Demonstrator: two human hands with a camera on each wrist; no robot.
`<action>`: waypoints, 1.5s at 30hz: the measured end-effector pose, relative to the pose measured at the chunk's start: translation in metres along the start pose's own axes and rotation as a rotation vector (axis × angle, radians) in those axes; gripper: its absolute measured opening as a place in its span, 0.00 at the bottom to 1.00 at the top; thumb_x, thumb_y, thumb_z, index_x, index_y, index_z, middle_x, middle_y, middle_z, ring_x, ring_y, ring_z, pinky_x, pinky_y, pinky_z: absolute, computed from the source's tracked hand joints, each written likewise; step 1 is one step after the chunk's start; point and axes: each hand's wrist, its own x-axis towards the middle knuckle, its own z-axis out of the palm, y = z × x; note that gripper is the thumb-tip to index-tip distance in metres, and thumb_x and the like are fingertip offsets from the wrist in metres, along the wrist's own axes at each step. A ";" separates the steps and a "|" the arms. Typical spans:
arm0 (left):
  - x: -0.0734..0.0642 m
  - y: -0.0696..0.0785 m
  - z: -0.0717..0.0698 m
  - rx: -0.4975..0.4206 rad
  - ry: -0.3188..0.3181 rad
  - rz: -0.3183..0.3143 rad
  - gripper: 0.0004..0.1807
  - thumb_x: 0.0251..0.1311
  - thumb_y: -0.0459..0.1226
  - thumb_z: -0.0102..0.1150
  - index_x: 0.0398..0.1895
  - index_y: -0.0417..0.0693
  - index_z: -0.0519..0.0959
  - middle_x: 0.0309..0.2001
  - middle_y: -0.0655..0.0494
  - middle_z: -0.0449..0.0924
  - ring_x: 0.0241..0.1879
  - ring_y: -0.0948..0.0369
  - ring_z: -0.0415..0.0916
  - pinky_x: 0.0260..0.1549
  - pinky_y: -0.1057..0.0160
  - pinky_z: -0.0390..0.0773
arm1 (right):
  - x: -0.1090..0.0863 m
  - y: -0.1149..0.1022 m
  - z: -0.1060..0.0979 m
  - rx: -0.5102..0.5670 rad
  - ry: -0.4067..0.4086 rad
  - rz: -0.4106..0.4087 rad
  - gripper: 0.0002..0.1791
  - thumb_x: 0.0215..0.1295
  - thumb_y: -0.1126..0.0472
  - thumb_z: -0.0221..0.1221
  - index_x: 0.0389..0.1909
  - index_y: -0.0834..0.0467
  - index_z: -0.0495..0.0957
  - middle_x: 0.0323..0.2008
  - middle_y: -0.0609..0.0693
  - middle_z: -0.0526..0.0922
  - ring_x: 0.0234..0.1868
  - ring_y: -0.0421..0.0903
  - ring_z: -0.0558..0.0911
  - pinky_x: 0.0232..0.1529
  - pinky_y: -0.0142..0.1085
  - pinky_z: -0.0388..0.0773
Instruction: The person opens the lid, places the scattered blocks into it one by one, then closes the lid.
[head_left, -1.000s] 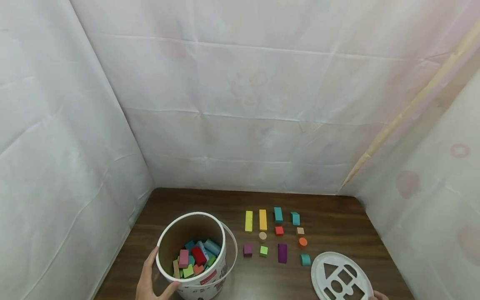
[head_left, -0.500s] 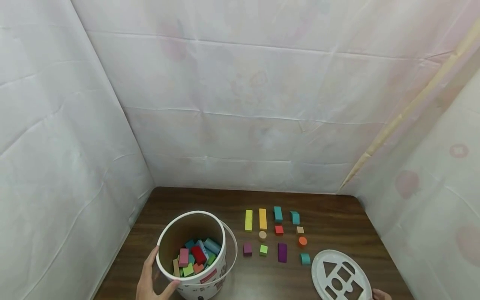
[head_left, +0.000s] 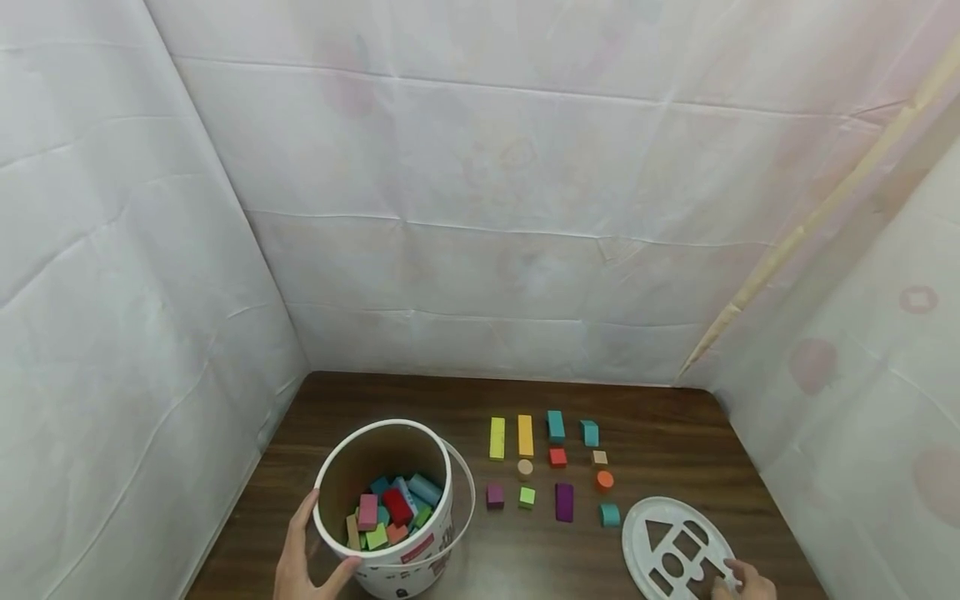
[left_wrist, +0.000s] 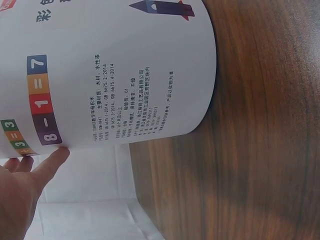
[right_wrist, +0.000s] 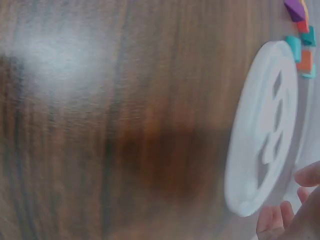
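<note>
A white printed bucket stands at the left of the dark wooden table with its mouth tipped into view and several coloured blocks inside. My left hand touches its left side, thumb near the rim and fingers spread along the wall. In the left wrist view, a straight finger meets the printed wall. At the right lies a white lid with shaped cut-outs. My right hand is at the lid's right edge; in the right wrist view its loosely bent fingers look apart from the lid.
Several loose blocks lie in rough rows between bucket and lid, among them a yellow-green block, a purple block and an orange cylinder. The bucket's handle hangs on its right. White sheets enclose the table.
My right hand has come further into view, from behind the lid's right edge to over it. The lid has barely moved. My left hand and the bucket stay in place.
</note>
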 end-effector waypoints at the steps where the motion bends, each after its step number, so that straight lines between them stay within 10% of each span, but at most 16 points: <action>1: 0.000 0.000 0.000 0.003 0.002 0.007 0.55 0.44 0.39 0.75 0.74 0.59 0.50 0.68 0.41 0.55 0.61 0.38 0.59 0.45 0.30 0.75 | -0.006 -0.010 -0.001 0.001 0.024 -0.004 0.23 0.51 0.63 0.58 0.47 0.72 0.71 0.43 0.73 0.71 0.40 0.65 0.75 0.31 0.52 0.78; 18: 0.000 -0.005 0.003 0.005 -0.001 0.018 0.55 0.44 0.39 0.75 0.74 0.61 0.49 0.68 0.42 0.55 0.62 0.36 0.58 0.43 0.29 0.76 | -0.049 -0.084 0.001 -0.056 0.235 -0.511 0.19 0.39 0.68 0.69 0.37 0.64 0.80 0.36 0.59 0.77 0.34 0.57 0.78 0.30 0.48 0.78; 29: 0.000 -0.004 0.002 -0.006 0.004 0.035 0.55 0.43 0.37 0.75 0.74 0.58 0.50 0.68 0.41 0.55 0.62 0.37 0.59 0.44 0.29 0.75 | -0.069 -0.116 0.001 -0.121 0.046 -0.506 0.21 0.44 0.59 0.72 0.40 0.60 0.78 0.38 0.56 0.75 0.32 0.50 0.76 0.21 0.37 0.76; 45: -0.001 -0.004 0.002 -0.002 0.008 0.031 0.56 0.43 0.37 0.75 0.74 0.59 0.50 0.68 0.42 0.55 0.62 0.37 0.59 0.43 0.28 0.75 | -0.083 -0.136 0.013 -0.125 0.085 -0.682 0.22 0.37 0.59 0.75 0.36 0.55 0.79 0.35 0.49 0.75 0.32 0.47 0.77 0.23 0.36 0.77</action>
